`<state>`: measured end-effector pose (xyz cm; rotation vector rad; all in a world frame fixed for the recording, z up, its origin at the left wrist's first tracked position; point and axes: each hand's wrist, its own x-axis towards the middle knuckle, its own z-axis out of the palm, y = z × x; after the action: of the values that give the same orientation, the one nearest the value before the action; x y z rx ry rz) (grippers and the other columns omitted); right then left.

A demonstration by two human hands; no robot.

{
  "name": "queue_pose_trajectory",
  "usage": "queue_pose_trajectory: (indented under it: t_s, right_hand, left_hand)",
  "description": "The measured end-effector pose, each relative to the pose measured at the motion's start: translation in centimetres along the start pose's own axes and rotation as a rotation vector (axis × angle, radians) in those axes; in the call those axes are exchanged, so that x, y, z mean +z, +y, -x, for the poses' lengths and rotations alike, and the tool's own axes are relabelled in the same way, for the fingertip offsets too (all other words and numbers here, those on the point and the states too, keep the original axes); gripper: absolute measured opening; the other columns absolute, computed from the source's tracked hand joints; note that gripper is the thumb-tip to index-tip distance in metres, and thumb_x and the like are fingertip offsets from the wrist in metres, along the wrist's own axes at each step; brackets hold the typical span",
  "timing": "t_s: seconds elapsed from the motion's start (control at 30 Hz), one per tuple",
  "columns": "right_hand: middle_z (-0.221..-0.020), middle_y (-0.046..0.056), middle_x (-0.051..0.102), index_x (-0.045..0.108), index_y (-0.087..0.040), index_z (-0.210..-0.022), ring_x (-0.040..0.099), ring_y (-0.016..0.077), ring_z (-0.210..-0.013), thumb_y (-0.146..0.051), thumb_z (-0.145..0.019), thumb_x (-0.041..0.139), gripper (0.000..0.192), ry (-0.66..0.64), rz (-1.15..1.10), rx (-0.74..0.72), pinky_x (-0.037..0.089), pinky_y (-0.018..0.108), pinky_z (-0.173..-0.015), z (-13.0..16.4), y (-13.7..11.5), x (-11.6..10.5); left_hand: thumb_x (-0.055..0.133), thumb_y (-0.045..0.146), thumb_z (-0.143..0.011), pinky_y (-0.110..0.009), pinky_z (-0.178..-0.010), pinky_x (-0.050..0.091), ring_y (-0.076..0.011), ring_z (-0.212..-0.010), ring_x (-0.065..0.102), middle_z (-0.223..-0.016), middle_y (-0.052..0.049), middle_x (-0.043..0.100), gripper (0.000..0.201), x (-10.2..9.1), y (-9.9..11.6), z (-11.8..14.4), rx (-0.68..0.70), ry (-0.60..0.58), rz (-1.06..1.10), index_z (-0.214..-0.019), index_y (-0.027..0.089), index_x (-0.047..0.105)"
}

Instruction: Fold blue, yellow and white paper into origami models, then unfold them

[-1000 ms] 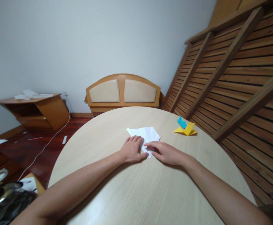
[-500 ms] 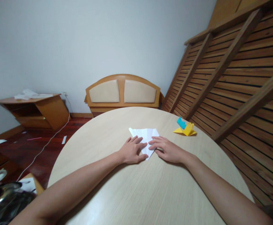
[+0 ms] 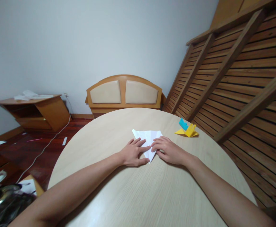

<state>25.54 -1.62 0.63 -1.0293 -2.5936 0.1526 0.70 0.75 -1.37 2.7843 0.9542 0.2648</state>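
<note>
White folded paper (image 3: pixel 148 138), narrower now under both hands.

Round table (image 3: pixel 152 195): bare wood all round my hands, open to near, left and far edges. Only obstacles I see: yellow paper model (image 3: pixel 189 131) and teal paper piece (image 3: pixel 183 124), touching I think, far right, near the slatted wood frame (image 3: pixel 235 82).
</note>
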Motion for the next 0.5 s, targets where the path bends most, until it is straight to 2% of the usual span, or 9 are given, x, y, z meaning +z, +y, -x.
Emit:
queue_pose_trajectory:
  t_s: [0.1,0.23,0.3,0.4,0.5]
  right_hand:
    - [-0.115,0.005,0.071,0.073,-0.025,-0.107,0.062,0.0228,-0.109,-0.01,-0.087,0.054,0.032,-0.026,-0.007,0.009,0.043,0.042,-0.1,0.0,0.3,0.1]
    - [-0.112,0.005,0.073,0.075,-0.027,-0.105,0.063,0.023,-0.107,-0.013,-0.089,0.056,0.028,-0.047,0.0,-0.002,0.041,0.043,-0.099,0.0,0.4,-0.2]
    - [-0.111,0.004,0.073,0.076,-0.027,-0.101,0.063,0.0226,-0.108,-0.015,-0.089,0.056,0.026,-0.048,-0.007,-0.019,0.037,0.046,-0.104,0.0,0.2,-0.5]
    - [-0.109,0.001,0.074,0.075,-0.029,-0.096,0.061,0.0228,-0.114,-0.015,-0.089,0.057,0.024,-0.06,-0.016,-0.038,0.024,0.054,-0.113,0.0,-0.2,-0.8]
    - [-0.106,-0.002,0.075,0.073,-0.029,-0.092,0.056,0.0244,-0.124,-0.013,-0.087,0.055,0.024,-0.066,-0.004,-0.033,0.013,0.059,-0.117,0.0,-0.8,-0.9]
  left_hand:
    - [0.043,0.066,-0.093,-0.062,-0.115,0.023,-0.0389,-0.146,0.026,-0.159,-0.009,0.033,0.066,0.1,0.1,-0.1,-0.033,0.012,0.009,-0.15,0.033,0.039]
    - [0.036,0.059,-0.098,-0.062,-0.114,0.026,-0.0368,-0.145,0.03,-0.156,-0.01,0.038,0.058,0.2,0.3,-0.2,-0.053,0.026,0.008,-0.147,0.029,0.044]
    - [0.041,0.059,-0.096,-0.062,-0.115,0.026,-0.0374,-0.145,0.031,-0.156,-0.011,0.039,0.059,0.1,0.4,-0.2,-0.049,0.029,-0.002,-0.147,0.028,0.045]
    - [0.048,0.062,-0.091,-0.064,-0.115,0.024,-0.0386,-0.145,0.029,-0.157,-0.011,0.037,0.067,0.0,0.6,-0.1,-0.045,0.009,-0.008,-0.148,0.027,0.043]
    - [0.052,0.065,-0.087,-0.065,-0.115,0.021,-0.0387,-0.147,0.026,-0.159,-0.011,0.033,0.074,-0.2,0.7,0.0,-0.038,-0.027,0.001,-0.149,0.027,0.04]
